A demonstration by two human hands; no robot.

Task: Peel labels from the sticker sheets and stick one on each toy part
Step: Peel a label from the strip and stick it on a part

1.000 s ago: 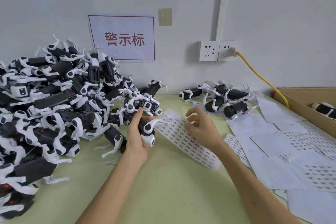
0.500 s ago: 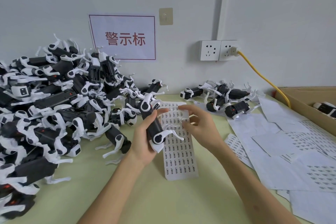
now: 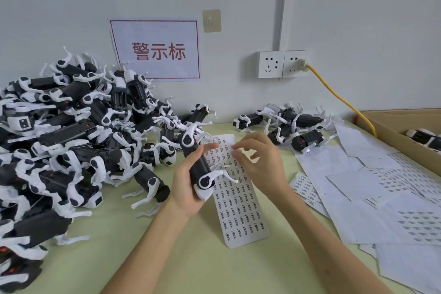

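The left hand (image 3: 185,185) holds one black and white toy part (image 3: 199,164), with its fingers curled round the black body. The toy part stands almost upright, just above the green table (image 3: 191,262). A long sticker sheet (image 3: 241,210) full of tiny labels lies right behind the toy part and slopes down toward the person. The left thumb sits at the top edge of the sheet. The right hand (image 3: 261,162) is bent over the top of the sheet and its fingertips (image 3: 235,147) touch the paper. I cannot tell if they pinch a label. A big pile of toy parts (image 3: 71,138) fills the left side of the table. A small group of toy parts (image 3: 286,124) lies near the wall. Loose sticker sheets (image 3: 381,188) are spread on the right, beside a cardboard box (image 3: 386,126). A yellow cable (image 3: 338,98) runs from a wall plug (image 3: 284,64) toward the box. A sign (image 3: 155,50) with red writing hangs on the wall.
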